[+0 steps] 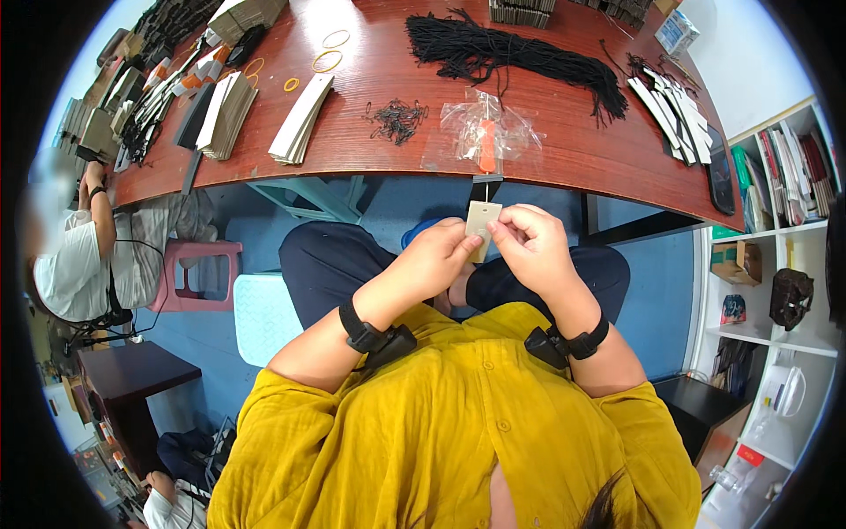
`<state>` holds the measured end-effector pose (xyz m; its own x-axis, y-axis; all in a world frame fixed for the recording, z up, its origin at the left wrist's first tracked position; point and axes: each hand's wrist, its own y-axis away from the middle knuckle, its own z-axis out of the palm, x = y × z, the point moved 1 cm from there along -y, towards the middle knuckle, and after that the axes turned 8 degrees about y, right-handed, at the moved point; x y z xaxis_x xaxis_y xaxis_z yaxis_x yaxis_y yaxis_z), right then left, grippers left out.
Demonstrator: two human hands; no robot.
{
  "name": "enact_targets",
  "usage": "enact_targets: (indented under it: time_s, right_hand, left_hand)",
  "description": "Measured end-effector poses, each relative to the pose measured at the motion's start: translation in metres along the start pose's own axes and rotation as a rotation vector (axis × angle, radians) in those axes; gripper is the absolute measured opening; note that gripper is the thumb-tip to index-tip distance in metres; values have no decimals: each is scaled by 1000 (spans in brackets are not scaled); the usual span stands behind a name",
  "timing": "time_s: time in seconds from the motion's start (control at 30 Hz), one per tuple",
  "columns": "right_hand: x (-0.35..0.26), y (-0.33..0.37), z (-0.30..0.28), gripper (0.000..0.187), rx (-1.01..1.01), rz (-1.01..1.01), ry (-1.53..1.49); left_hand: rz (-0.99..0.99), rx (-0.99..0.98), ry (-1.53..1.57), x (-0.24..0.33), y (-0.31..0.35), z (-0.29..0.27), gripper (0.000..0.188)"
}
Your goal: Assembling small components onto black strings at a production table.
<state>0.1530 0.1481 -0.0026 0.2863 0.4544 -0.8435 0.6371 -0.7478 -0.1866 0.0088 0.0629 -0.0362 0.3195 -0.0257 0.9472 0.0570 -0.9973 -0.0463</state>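
Just in front of the table edge, my left hand point(434, 257) pinches a small beige hang tag point(482, 214) between thumb and fingers. My right hand point(539, 249) is closed at the tag's right side, its thumb and finger against the card. Small holes show near the tag's upper end. A thin metal shaft point(487, 190) sticks out from the table edge and meets the top of the tag. Behind it, an orange-handled tool point(487, 148) lies fixed under clear plastic wrap point(518, 132). Whether my right fingers also hold a cord is too small to tell.
On the red-brown table point(370, 84) lie small black pins or clips point(398, 120), tag stacks point(301, 123), a bundle of black cords point(520, 57) and strung white tags point(674, 115). A phone point(721, 176) rests at the right edge. Another person point(75, 256) sits at left.
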Motion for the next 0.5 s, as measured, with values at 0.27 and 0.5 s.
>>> enact_targets:
  time_s: [0.27, 0.5]
  right_hand:
    - [7, -11, 6, 12, 94, 73, 14]
    - [4, -1, -4, 18, 236, 129, 101]
  left_hand:
    - [-136, -10, -47, 21, -9, -11, 19]
    - [293, -783, 566, 126, 27, -52, 18]
